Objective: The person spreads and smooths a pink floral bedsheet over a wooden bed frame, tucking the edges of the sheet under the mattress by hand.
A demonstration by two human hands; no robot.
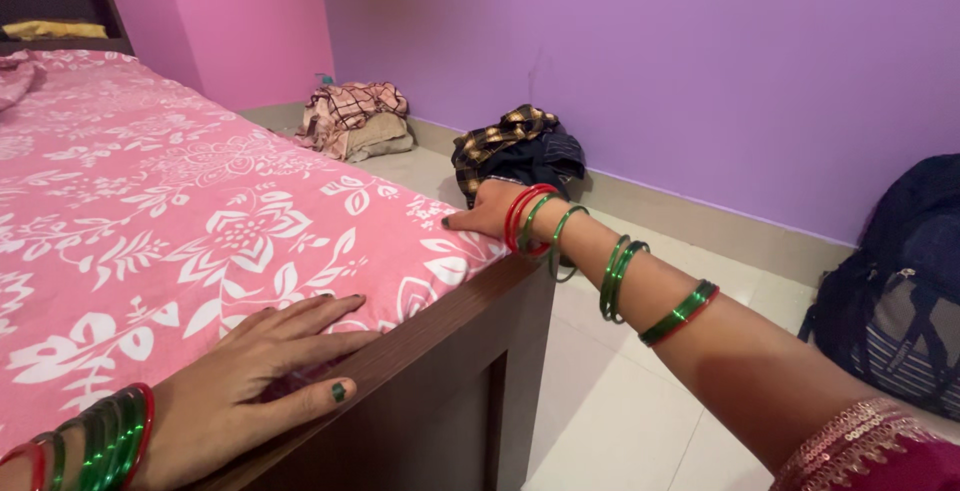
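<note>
Left hand (250,371) lay palm down on the pink floral sheet (150,201), at the bed's foot edge. Its fingers were straight and slightly spread, and the thumb reached onto the wooden frame (450,351). It gripped nothing and only pressed flat.

Right hand (485,213) was stretched out to the far corner of the mattress, where the sheet turned down over the edge. The thumb rested on top. The other fingers curled over the corner and were hidden, so I could not tell whether they pinched cloth or just cupped it.

The sheet covered the whole mattress top and looked mostly smooth. Along the foot it ended level with the frame rail.

Judgement: the step in hand was settling the sheet at the foot corner, with the left hand pinning the cloth while the right worked the corner. The top looked nearly finished, with only the edge left.

The next move would call for:
- a firm hold on the corner cloth by the right hand;
- steady pressure from the left hand so the sheet does not creep;
- a pull along the edge, not upward, to avoid raising wrinkles.

Also noted: two clothes heaps, a checked one (355,116) and a dark one (515,151), lay on the floor by the purple wall, and a dark bag (900,291) stood at the right. All three were well apart from both hands.
</note>
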